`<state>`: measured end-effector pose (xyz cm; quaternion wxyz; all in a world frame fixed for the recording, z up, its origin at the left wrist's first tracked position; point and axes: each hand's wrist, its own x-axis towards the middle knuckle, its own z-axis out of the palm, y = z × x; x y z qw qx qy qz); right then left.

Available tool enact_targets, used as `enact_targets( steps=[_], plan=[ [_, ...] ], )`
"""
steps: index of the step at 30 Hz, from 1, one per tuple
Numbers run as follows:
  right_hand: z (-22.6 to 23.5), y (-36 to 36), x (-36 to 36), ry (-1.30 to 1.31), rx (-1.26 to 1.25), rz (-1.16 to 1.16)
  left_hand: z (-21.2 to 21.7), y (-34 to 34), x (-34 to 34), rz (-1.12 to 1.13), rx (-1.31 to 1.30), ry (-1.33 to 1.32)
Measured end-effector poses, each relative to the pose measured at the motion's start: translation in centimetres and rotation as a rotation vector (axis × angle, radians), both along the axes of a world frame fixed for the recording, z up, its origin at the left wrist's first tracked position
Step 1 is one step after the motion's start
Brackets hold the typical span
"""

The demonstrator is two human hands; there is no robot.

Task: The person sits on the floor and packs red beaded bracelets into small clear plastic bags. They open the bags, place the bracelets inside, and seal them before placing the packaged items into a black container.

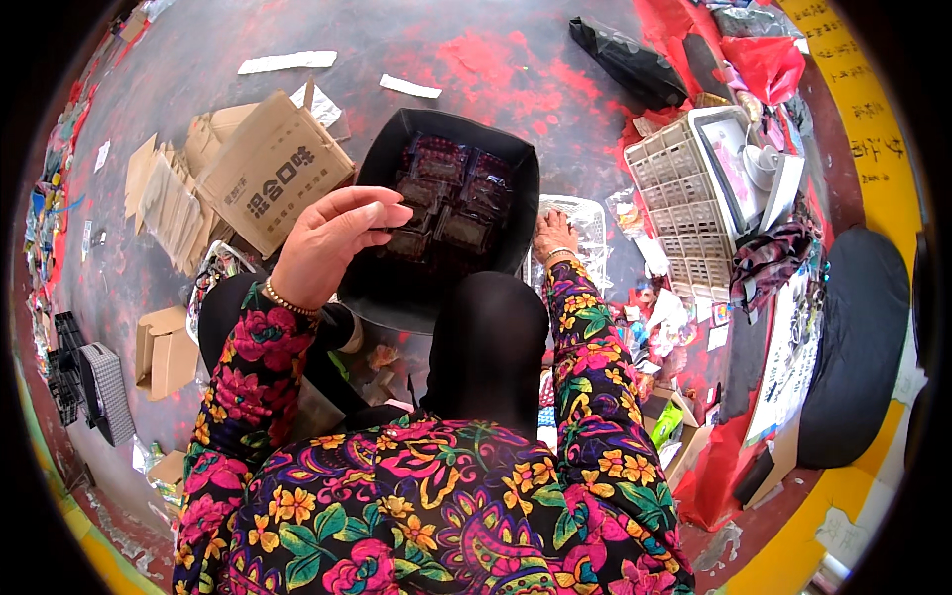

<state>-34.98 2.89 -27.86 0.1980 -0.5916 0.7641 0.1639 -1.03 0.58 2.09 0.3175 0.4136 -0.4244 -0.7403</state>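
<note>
My left hand [337, 233] is raised over the left edge of a black plastic tub [382, 283]. Its thumb and fingers come together in a pinch; whatever may be between them is too small to make out. Inside the tub lie several clear packets [461, 230] with dark, reddish contents. My right hand [555, 236] reaches down to a white plastic basket [593, 220] just right of the tub. Its fingers lie slightly apart at the basket's left side, and nothing shows in them. Low in the basket, small clear or pale items are hard to tell apart.
Cardboard boxes [273, 174] and folded cardboard [174, 213] stand left of the tub. A beige slatted crate [674, 203] is at the right, with litter [664, 322] beside it. A black plastic bag [630, 64] lies beyond. My knee [488, 337] rises close to the tub.
</note>
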Motion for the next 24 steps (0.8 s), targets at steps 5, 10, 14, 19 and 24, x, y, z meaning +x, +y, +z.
enact_targets(
  steps=[5, 10, 14, 19, 24],
  plan=[
    [-0.1, -0.1, -0.9, 0.038, 0.052, -0.099, -0.2, -0.5, -0.8, -0.012, 0.007, 0.013],
    [0.1, 0.4, -1.8, 0.049, 0.151, -0.214, -0.1, -0.3, -0.9, -0.03, 0.011, -0.019],
    [0.5, -0.5, -1.8, -0.017, 0.125, -0.226, 0.1, -0.1, -0.8, -0.025, 0.006, -0.04],
    [1.9, -0.7, -2.1, -0.044, -0.001, -0.163, 0.1, -0.2, -0.5, -0.02, -0.027, -0.048],
    [7.2, -0.7, -1.6, -0.045, -0.039, 0.003, 0.2, 0.1, 0.0, -0.028, -0.104, 0.032]
  ],
)
